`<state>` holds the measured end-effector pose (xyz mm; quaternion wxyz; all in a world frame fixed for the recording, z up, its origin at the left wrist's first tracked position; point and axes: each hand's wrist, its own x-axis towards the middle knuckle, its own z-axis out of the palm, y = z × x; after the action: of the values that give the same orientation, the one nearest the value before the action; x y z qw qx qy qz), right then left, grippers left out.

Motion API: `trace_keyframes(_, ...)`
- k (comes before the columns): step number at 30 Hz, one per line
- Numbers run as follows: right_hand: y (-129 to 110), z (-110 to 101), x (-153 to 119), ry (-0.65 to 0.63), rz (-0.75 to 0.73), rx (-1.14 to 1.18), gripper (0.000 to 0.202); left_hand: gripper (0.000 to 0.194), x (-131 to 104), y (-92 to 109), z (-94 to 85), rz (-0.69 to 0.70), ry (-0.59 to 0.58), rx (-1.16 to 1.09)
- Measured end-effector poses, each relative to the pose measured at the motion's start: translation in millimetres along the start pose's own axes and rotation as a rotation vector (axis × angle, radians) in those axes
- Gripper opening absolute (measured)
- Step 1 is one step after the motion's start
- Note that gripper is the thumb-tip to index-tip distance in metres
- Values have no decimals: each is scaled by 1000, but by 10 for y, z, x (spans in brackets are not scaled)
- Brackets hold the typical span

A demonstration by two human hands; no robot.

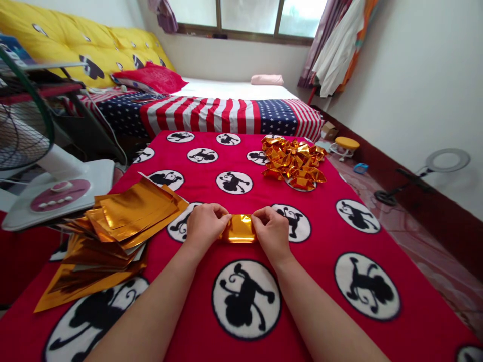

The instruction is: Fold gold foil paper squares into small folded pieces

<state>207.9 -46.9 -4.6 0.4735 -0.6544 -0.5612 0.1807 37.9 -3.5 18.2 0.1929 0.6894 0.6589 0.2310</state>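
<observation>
A small piece of shiny gold foil paper (240, 229), rolled or folded into a short band, lies across the middle of the red cloth-covered table (196, 306). My left hand (206, 224) pinches its left end between thumb and fingers. At the right end, my right hand (270, 231) has the same kind of pinch. To the left is a loose stack of flat gold foil sheets (132, 211), some with pale undersides showing. A heap of folded gold foil pieces (294, 160) sits at the far right of the table.
A white fan (75, 181) stands close to the table's left edge. Beyond the far edge is a bed with a striped, starred cover (211, 113). On the floor at right are a yellow stool (346, 144) and a ring-shaped light on a stand (448, 160).
</observation>
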Motion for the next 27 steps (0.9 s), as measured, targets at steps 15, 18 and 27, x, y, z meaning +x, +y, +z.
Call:
trace_keyframes(15, -60, 13, 33, -17, -117, -223, 9, 18, 10, 21, 9, -29, -30, 113)
trace_keyframes(18, -67, 10, 44, -20, -113, -249, 9, 17, 7, 26, 9, -38, -46, 119)
trace_keyframes(27, -98, -11, 42, -132, -86, -425, 17, 14, -47, 2, 60, 129, 0, 112)
